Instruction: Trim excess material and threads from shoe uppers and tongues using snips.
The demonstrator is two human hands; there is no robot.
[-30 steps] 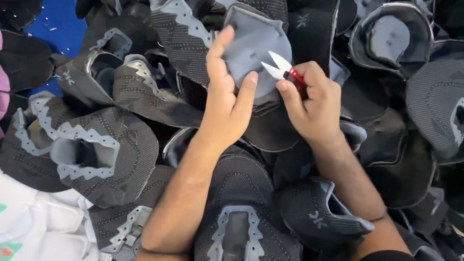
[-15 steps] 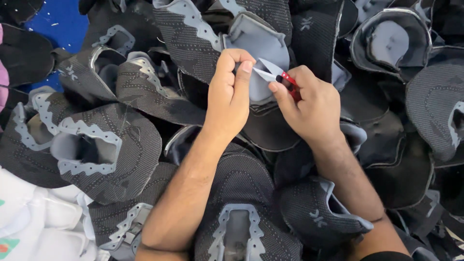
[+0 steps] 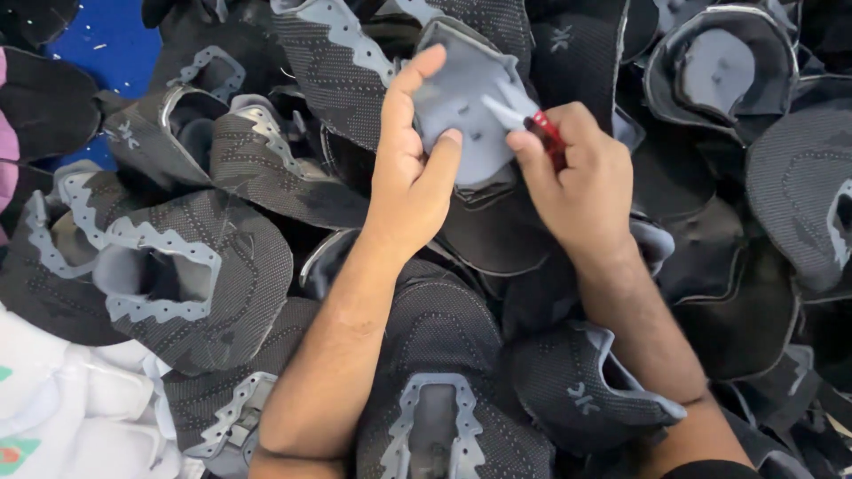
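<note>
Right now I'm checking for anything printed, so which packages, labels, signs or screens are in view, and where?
No packages, signs or screens.
Small pale logo mark: on a dark knit shoe upper, lower centre-right.
Same mark: on a dark upper, top centre.
Same mark: on a dark upper, far left.

Snips (image 3: 524, 120) over lining (image 3: 461, 106), seemingly atop pile (image 3: 204, 275)

Bare forearms, black sleeve edge (image 3: 710, 470)
</note>
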